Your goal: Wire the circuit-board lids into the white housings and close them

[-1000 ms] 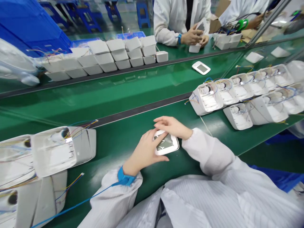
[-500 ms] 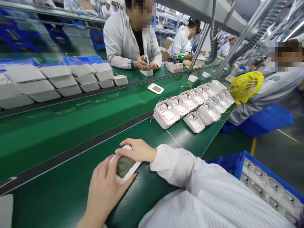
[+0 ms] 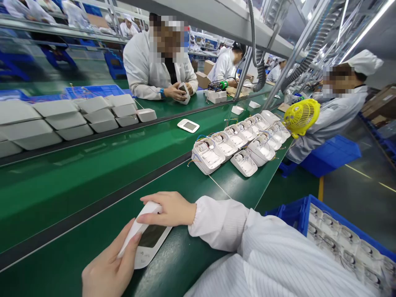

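Observation:
A white device cover with a dark screen (image 3: 147,239) lies tilted on the green bench near the bottom of the view. My left hand (image 3: 111,268) grips its near left edge, thumb up along the side. My right hand (image 3: 170,209) lies over its far end, fingers curled on the top edge. Both sleeves are white.
Rows of open white housings with coloured wires (image 3: 241,144) sit to the right. Stacked white shells (image 3: 71,117) line the far side of the belt, a lone display unit (image 3: 188,125) lies on it. A blue crate of parts (image 3: 340,243) stands at my right. Co-workers sit opposite and beside a yellow fan (image 3: 301,117).
My view has swung up and to the right. The device cover has turned and lifted at its left edge, with my left hand sliding down to grip its side.

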{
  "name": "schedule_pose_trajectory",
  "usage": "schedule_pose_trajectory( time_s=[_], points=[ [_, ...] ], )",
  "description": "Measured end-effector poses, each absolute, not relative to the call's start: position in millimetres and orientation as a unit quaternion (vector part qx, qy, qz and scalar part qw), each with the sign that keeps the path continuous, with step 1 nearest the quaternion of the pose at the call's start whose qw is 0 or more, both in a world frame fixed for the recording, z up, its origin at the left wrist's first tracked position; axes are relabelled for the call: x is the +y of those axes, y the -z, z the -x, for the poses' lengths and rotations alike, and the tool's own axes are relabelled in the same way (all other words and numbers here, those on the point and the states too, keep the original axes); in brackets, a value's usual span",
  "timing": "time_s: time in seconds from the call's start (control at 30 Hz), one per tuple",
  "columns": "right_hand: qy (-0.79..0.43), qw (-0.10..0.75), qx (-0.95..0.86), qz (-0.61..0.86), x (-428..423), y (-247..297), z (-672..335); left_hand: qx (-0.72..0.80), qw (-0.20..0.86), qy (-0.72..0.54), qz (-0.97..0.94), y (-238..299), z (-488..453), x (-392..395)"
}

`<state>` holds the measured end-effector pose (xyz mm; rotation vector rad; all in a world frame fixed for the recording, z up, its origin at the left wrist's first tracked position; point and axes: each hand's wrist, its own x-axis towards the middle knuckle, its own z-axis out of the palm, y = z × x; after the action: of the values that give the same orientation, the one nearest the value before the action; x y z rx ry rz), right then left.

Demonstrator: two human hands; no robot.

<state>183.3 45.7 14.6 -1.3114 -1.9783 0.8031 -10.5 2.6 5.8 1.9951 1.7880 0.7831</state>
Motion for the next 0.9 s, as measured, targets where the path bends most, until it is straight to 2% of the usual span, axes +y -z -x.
schedule_pose_trajectory(
  time_s=[0.17, 0.43, 0.67, 0.83, 0.9],
  points=[
    [-0.257, 0.322, -0.756, 0.508, 45, -13, -180, 0.618, 0.163, -0.277, -0.717, -1, 9, -1],
    [-0.211, 0.254, -0.766, 0.551, 51, -6, -179, 0.642, 0.228, -0.240, -0.692, 2, 3, -6],
    [-0.237, 0.292, -0.774, 0.509, 51, -14, -184, 0.709, 0.260, -0.235, -0.612, -6, 5, 1],
    [-0.262, 0.169, -0.781, 0.541, 54, -19, -186, 0.749, 0.300, -0.228, -0.545, -13, 4, 3],
    [-0.263, 0.170, -0.783, 0.537, 55, -19, -186, 0.739, 0.295, -0.236, -0.558, -13, 4, 3]
  ],
)
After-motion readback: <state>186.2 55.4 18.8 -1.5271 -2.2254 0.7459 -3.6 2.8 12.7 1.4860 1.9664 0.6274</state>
